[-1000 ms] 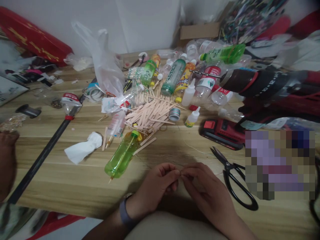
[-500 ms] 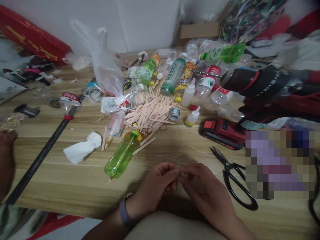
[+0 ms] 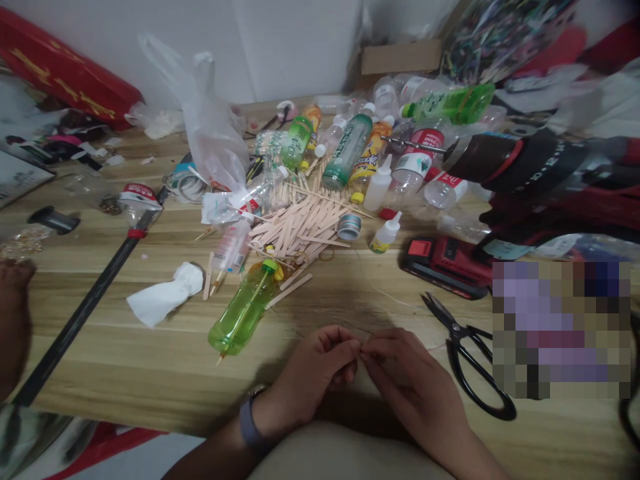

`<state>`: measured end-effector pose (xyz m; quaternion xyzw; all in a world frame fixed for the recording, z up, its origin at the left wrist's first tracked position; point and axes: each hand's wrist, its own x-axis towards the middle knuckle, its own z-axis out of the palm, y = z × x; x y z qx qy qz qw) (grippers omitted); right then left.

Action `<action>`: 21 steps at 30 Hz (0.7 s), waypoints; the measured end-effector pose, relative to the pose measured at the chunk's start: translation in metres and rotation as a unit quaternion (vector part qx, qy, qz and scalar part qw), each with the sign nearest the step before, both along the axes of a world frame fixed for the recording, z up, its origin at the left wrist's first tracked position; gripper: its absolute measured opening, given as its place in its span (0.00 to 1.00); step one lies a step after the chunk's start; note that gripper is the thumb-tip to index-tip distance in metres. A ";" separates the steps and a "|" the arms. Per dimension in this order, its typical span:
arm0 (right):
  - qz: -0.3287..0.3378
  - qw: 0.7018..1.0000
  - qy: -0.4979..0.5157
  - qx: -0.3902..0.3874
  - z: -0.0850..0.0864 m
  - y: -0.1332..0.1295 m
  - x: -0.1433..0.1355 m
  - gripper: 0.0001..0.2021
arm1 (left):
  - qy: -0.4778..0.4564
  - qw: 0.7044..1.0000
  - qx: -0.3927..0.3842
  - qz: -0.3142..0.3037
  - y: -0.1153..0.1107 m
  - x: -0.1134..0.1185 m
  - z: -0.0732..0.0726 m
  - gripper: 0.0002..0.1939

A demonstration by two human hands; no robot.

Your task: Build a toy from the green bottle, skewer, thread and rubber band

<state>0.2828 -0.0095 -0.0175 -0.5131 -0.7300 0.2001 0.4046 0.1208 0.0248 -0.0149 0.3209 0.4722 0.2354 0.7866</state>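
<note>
My left hand (image 3: pixel 313 373) and my right hand (image 3: pixel 407 377) meet fingertip to fingertip near the front edge of the wooden table (image 3: pixel 150 373). Between the pinched fingers is something very small and thin, possibly a thread; a fine white thread (image 3: pixel 385 298) runs across the table just beyond them. A grey band is on my left wrist. A green plastic bottle (image 3: pixel 243 310) with a skewer through it lies left of my hands. Black scissors (image 3: pixel 467 357) lie to the right.
A pile of wooden craft sticks (image 3: pixel 300 230), several plastic bottles (image 3: pixel 350 153), glue bottles, a tape roll (image 3: pixel 349 227) and a plastic bag (image 3: pixel 210 127) crowd the middle. A red drill (image 3: pixel 525 167) and battery (image 3: pixel 447 263) sit right. A black rod (image 3: pixel 85 310), tissue (image 3: pixel 163 293) and another person's hand (image 3: pixel 13 320) are left.
My fingertips shifted slightly against each other while pinching; otherwise nothing on the table has moved.
</note>
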 end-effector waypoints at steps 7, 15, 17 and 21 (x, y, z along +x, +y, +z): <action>-0.025 0.999 0.028 -0.002 0.005 0.000 0.003 0.07 | 0.002 1.000 0.006 -0.010 -0.001 -0.003 0.004 0.19; -0.028 0.999 0.039 -0.006 0.013 -0.001 0.005 0.08 | 0.002 0.999 0.047 -0.007 0.000 -0.006 0.011 0.17; -0.027 0.999 0.037 -0.006 0.015 -0.001 0.006 0.08 | 0.001 0.997 0.073 -0.008 -0.001 -0.006 0.011 0.16; -0.025 0.999 0.029 -0.008 0.017 -0.002 0.006 0.07 | 0.005 0.993 0.116 -0.016 -0.003 -0.007 0.009 0.14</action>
